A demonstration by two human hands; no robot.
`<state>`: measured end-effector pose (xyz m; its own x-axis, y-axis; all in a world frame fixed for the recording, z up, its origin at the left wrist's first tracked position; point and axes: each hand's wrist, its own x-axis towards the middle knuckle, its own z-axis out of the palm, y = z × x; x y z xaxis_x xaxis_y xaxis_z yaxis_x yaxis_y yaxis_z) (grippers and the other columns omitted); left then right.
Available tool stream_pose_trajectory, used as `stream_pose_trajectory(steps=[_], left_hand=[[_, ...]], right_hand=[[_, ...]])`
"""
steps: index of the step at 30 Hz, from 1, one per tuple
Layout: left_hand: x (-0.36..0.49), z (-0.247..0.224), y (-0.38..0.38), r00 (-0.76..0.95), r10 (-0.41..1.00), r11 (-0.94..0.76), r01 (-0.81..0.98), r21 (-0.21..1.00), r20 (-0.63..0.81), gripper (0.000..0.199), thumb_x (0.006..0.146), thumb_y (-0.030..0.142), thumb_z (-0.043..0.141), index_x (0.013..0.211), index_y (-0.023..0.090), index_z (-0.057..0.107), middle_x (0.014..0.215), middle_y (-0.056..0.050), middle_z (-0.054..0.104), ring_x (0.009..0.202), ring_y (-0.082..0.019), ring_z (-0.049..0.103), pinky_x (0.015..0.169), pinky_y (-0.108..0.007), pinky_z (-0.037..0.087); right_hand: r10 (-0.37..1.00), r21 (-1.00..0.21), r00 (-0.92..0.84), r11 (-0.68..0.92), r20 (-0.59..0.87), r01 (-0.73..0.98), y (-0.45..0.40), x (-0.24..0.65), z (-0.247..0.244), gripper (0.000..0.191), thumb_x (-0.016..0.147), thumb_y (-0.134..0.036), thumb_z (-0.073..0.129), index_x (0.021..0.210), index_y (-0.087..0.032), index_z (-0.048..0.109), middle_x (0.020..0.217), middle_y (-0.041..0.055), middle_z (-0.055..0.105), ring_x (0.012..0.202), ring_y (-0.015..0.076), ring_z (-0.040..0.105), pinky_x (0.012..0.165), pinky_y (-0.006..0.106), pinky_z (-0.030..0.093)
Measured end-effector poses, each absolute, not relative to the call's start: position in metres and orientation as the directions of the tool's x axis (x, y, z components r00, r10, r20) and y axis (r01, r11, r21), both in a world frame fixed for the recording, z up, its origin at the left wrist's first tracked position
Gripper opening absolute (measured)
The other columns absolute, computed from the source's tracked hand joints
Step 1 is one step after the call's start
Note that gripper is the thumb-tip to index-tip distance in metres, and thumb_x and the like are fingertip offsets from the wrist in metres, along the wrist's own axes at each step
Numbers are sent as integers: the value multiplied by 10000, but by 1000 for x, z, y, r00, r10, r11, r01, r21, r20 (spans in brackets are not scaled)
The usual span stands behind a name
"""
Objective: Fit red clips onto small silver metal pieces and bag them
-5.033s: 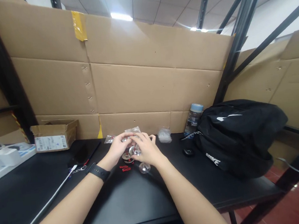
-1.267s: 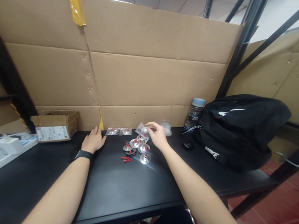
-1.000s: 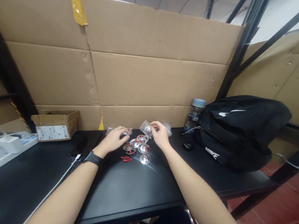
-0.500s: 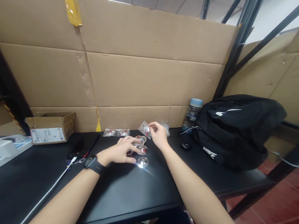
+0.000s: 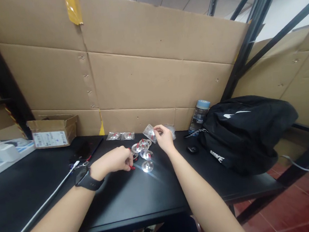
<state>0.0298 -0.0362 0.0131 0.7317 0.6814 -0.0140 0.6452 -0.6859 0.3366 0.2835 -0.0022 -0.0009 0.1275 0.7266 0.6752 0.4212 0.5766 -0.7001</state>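
My left hand (image 5: 117, 159) is closed just left of the pile, its fingertips pinching a red cord (image 5: 132, 167). Several shiny metal discs (image 5: 147, 154) with red cords lie loosely piled on the black table (image 5: 141, 201). Nearest the front edge sits a single disc (image 5: 147, 166). My right hand (image 5: 163, 135) pinches a small clear bag (image 5: 148, 132) with a disc and something red inside, behind the pile. Two flat clear bags (image 5: 114, 136) with discs lie near the cardboard wall. More clear plastic (image 5: 170, 129) shows partly behind my right hand.
On the right are a black backpack (image 5: 249, 136), a bottle (image 5: 199, 116) and a small black object (image 5: 192, 149). An open cardboard box (image 5: 52, 132), a dark phone-like object (image 5: 85, 150), a white cable (image 5: 46, 201) and a power strip (image 5: 10, 161) are on the left.
My left hand has lifted off the pile and drawn back to the left, closing on a red cord and uncovering more discs. My right hand has hardly moved.
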Motion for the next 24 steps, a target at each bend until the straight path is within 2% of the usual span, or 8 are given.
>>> stream_pose_trajectory(steps=[4, 7, 11, 16, 21, 24], left_hand=[[31, 17, -45, 790, 608, -696, 580, 423, -83, 184, 638, 228, 806, 819, 261, 789, 714, 25, 749, 645, -162, 694, 584, -211, 454], [36, 21, -52, 811, 584, -755, 528, 389, 33, 139, 724, 309, 784, 850, 250, 775, 746, 10, 747, 668, -167, 688, 623, -226, 471], [51, 21, -59, 834, 484, -855, 385, 348, 267, 183, 920, 262, 597, 1007, 262, 757, 972, -29, 767, 897, -190, 704, 844, -269, 488], [64, 18, -66, 917, 316, -894, 203, 401, 242, 195, 923, 234, 601, 1042, 261, 753, 1050, -37, 767, 975, -189, 706, 889, -263, 495], [69, 20, -72, 910, 345, -868, 215, 448, 232, 207, 913, 270, 615, 1068, 292, 751, 1072, -21, 765, 996, -196, 705, 910, -277, 500], [69, 19, -66, 742, 521, -838, 351, 417, 422, 220, 925, 279, 578, 1105, 267, 703, 1083, -36, 735, 972, -202, 684, 906, -309, 502]], right_hand=[[727, -690, 116, 572, 677, 443, -5, 283, 2, 126, 838, -247, 561, 850, -207, 680, 823, 33, 742, 739, 181, 691, 721, 279, 531], [724, -683, 115, 568, 680, 460, -6, 283, 3, 117, 828, -242, 574, 850, -211, 684, 836, 32, 748, 741, 183, 692, 716, 279, 532], [721, -681, 113, 575, 684, 454, -5, 283, 2, 117, 827, -237, 574, 857, -208, 684, 839, 31, 747, 748, 184, 695, 721, 282, 534], [727, -695, 108, 586, 678, 418, -5, 281, 2, 112, 826, -242, 585, 862, -201, 682, 841, 35, 745, 749, 182, 700, 719, 279, 537], [746, -715, 72, 600, 662, 359, -9, 277, 5, 113, 833, -259, 598, 885, -199, 678, 854, 43, 746, 785, 190, 711, 731, 284, 541], [780, -744, -3, 597, 625, 300, -11, 275, 6, 152, 830, -264, 621, 955, -201, 678, 863, 44, 754, 839, 206, 729, 755, 296, 548]])
